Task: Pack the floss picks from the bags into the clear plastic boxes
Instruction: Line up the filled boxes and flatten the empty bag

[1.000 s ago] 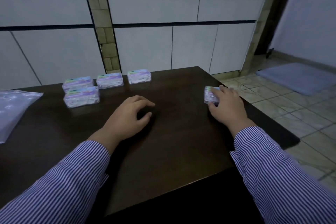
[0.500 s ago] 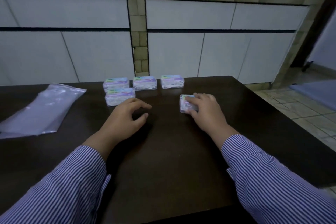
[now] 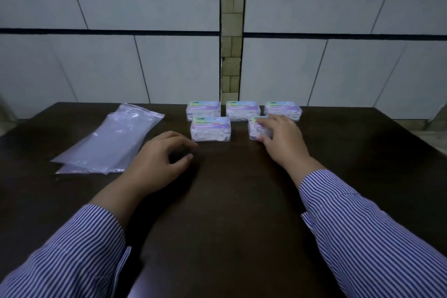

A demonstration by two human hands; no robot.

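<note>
My right hand [image 3: 281, 139] sits on top of a small clear floss pick box [image 3: 258, 128]. My fingers curl over the lid and my thumb is at the near side, so I am gripping it. The box stands on the dark table [image 3: 229, 213], in the front row. My left hand [image 3: 159, 161] rests on the table with its fingers loosely bent and nothing in it.

I think I am on the step of lining this box up with the others. One full box [image 3: 210, 128] stands to its left in the front row, with a gap between them. Three more stand in a row behind: left box [image 3: 203, 110], middle box [image 3: 242, 109] and right box [image 3: 283, 108]. My hand is very near that right one.

All the boxes look full and shut. The plastic bags [image 3: 108, 139] lie flat at the left and look empty, though I cannot be sure.

Next I should let go gently and lift straight up, so I do not bump the back row.

The back row stands close to the far table edge, so no hard pushes that way. There is a lot of bare table near me for pulling my hands back.
</note>
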